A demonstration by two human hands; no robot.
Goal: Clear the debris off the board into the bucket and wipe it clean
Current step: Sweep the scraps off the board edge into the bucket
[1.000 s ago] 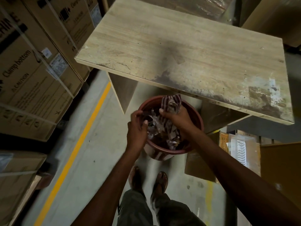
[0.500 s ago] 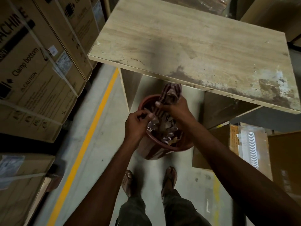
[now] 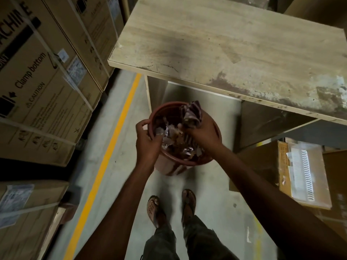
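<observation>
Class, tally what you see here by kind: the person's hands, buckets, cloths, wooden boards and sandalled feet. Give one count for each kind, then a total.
hands: 2 (left hand, right hand)
bucket: 1
cloth: 1
board: 1
sandalled feet: 2
Total: 7

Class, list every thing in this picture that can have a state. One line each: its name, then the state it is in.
bucket: part filled, held at its rim.
debris: lying inside the bucket.
cloth: bunched up, held over the bucket.
board: no loose debris showing, stained along its near edge.
left hand: grips the bucket's rim.
right hand: grips the cloth.
cardboard boxes: shut and strapped.
</observation>
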